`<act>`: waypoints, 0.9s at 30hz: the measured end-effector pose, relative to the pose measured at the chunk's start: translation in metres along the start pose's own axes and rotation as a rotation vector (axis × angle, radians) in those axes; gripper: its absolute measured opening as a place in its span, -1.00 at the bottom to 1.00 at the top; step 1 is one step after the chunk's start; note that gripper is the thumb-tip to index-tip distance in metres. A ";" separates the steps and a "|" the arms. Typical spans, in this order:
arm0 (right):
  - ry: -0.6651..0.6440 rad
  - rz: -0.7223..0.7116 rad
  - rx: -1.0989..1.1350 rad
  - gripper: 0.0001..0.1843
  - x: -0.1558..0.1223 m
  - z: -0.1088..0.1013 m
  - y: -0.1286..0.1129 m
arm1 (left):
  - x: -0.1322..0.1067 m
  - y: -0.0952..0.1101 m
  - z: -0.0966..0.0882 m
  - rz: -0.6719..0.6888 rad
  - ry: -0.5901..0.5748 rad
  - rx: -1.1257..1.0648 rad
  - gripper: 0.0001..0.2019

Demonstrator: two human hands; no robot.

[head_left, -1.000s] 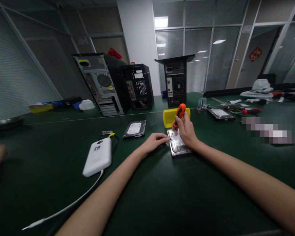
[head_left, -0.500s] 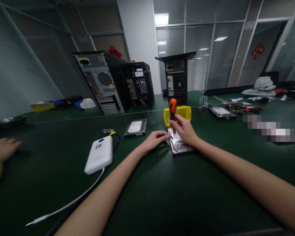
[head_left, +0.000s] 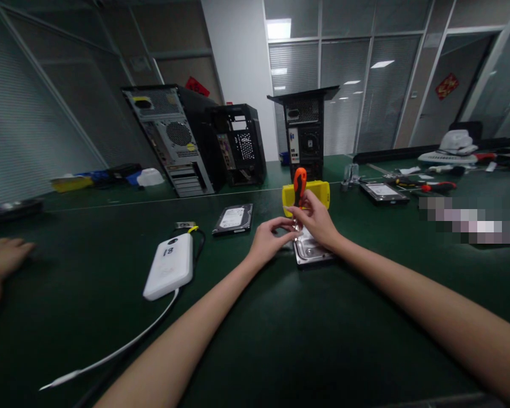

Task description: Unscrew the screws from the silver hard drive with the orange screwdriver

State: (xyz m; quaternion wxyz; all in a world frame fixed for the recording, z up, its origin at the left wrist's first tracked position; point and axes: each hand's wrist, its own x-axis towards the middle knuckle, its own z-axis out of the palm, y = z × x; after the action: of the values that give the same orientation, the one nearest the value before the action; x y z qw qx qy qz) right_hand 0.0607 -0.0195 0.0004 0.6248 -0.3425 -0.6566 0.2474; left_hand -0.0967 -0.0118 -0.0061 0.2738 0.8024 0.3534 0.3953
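My right hand (head_left: 317,222) is closed around an orange-and-black screwdriver (head_left: 300,184), which stands nearly upright over a silver hard drive (head_left: 312,255). The drive lies flat on the table, partly covered by both hands. My left hand (head_left: 270,238) is at the drive's left edge, thumb and fingertips pinched close about the screwdriver's lower end. Whether they grip the shaft or a small part there cannot be made out. Right behind the hands stands a yellow case (head_left: 323,195).
A second hard drive (head_left: 233,219) lies to the left, near a white power bank (head_left: 170,266) with a cable. Another drive (head_left: 383,191) and pliers (head_left: 437,186) lie on the right. Computer towers (head_left: 182,141) stand behind. Another person's hand (head_left: 4,260) rests at far left.
My left fingers have moved up and in around the screwdriver's lower end, from the drive's edge. The screwdriver stays upright in my right hand, its tilt slightly changed.
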 end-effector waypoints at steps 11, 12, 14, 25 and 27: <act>-0.102 -0.060 -0.081 -0.67 -0.002 0.002 -0.006 | 0.000 -0.007 0.004 -0.066 0.015 -0.226 -0.72; -0.112 -0.078 -0.097 -0.66 -0.003 0.002 -0.008 | 0.000 -0.007 0.004 -0.070 0.019 -0.235 -0.72; -0.128 -0.097 -0.116 -0.64 -0.003 0.001 -0.010 | 0.001 -0.008 0.004 -0.074 0.026 -0.240 -0.73; -0.120 -0.020 0.031 -0.68 -0.001 0.003 -0.004 | 0.002 -0.013 0.005 -0.062 0.025 -0.290 -0.75; -0.104 -0.013 0.008 -0.68 -0.001 0.003 -0.003 | 0.002 -0.013 0.006 -0.069 0.013 -0.310 -0.75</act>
State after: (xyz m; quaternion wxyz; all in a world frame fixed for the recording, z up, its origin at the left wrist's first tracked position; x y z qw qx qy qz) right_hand 0.0572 -0.0216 0.0015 0.5928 -0.3223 -0.6893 0.2636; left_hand -0.0956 -0.0031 -0.0171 0.4053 0.7354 0.3173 0.4407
